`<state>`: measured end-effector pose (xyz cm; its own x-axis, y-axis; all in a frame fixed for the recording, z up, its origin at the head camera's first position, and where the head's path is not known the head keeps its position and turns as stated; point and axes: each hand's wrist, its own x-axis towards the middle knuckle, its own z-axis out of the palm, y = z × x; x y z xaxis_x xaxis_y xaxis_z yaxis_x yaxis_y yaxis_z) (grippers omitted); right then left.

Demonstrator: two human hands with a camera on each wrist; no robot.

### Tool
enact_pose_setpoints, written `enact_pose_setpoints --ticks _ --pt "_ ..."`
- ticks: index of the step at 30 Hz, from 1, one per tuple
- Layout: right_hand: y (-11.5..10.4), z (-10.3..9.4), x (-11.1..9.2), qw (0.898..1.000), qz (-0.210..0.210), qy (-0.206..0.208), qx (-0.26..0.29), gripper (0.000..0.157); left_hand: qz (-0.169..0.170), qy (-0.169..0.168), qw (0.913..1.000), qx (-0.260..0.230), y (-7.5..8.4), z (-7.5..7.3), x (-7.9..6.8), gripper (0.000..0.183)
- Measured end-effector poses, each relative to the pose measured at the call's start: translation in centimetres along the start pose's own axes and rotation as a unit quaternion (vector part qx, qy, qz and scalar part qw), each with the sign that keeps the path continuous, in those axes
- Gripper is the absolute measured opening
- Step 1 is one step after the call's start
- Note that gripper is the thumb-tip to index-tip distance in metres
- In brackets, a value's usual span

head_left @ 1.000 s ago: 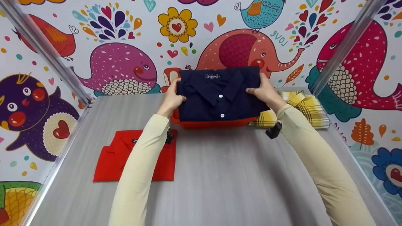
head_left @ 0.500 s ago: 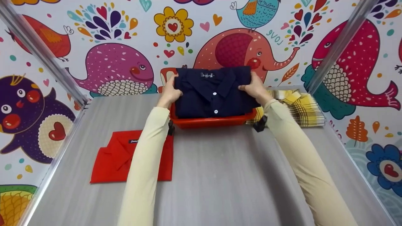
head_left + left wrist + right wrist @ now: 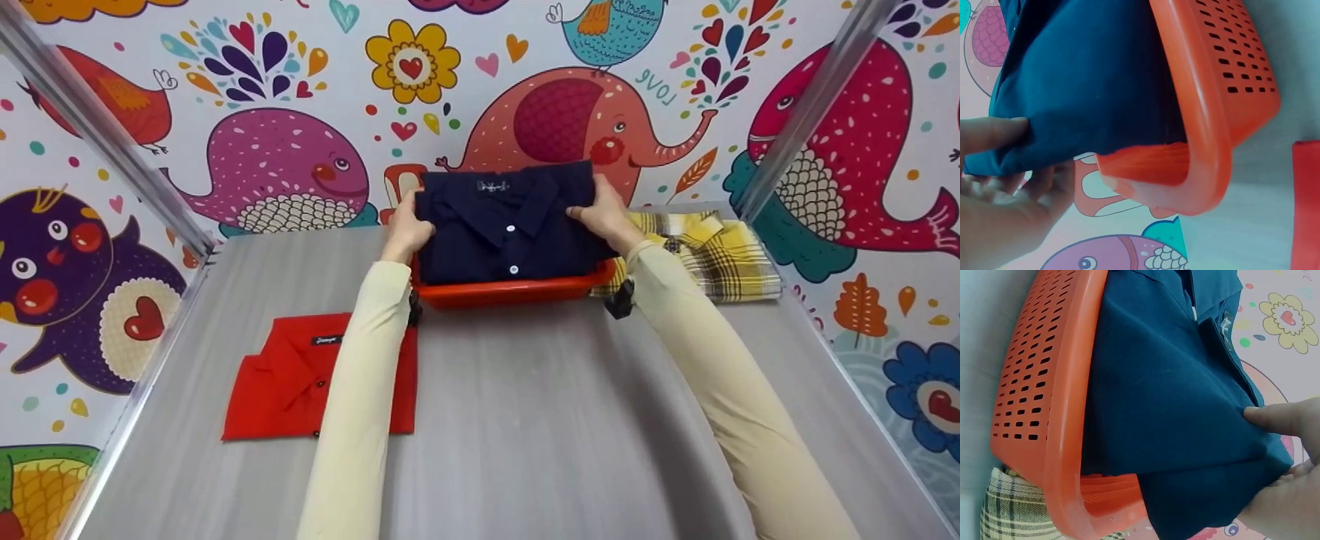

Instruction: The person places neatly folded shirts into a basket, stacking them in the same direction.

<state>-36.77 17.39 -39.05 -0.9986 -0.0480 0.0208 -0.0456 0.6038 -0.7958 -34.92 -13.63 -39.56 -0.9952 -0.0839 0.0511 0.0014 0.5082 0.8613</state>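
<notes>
A folded navy shirt (image 3: 480, 240) with white buttons is held at its two sides, its near edge down inside the rim of an orange-red basket (image 3: 510, 292). My left hand (image 3: 409, 227) pinches the shirt's left edge, thumb on top and fingers beneath, as the left wrist view shows. On the other side my right hand (image 3: 606, 217) pinches the right edge in the same way. In the right wrist view one corner of the navy cloth (image 3: 1185, 506) hangs over the basket's rim (image 3: 1067, 410). The basket's inside is mostly hidden by the shirt.
A folded red shirt (image 3: 292, 390) lies on the grey table (image 3: 517, 420) at the left, partly behind my left sleeve. Right of the basket lies a yellow plaid shirt (image 3: 720, 259). Behind the table stands a patterned wall (image 3: 420, 142), with metal posts at both corners.
Both hands have brought the navy shirt down and slightly left, so its near edge has sunk behind the basket's front rim. Over the last half second it has barely moved.
</notes>
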Motion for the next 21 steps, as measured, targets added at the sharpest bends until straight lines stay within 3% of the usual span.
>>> enact_pose_setpoints --ticks 7,11,17,21 --pt "0.6 -0.9 -0.4 0.995 -0.005 0.022 -0.095 0.064 -0.005 0.013 0.9999 -0.003 -0.4 -1.5 -0.1 0.068" --pt "1.2 -1.4 -0.8 0.994 -0.003 0.019 -0.105 0.059 -0.006 0.008 0.9997 0.021 -1.1 -2.5 -0.4 0.061" --pt "2.1 -1.4 -1.6 0.994 -0.018 0.018 -0.107 0.052 -0.003 -0.008 0.9999 -0.011 -2.3 -3.3 -0.8 0.060" --pt "2.5 -1.1 -2.4 0.994 -0.035 0.004 -0.108 0.050 -0.015 -0.020 0.9996 0.011 -3.3 -3.7 -1.4 0.059"
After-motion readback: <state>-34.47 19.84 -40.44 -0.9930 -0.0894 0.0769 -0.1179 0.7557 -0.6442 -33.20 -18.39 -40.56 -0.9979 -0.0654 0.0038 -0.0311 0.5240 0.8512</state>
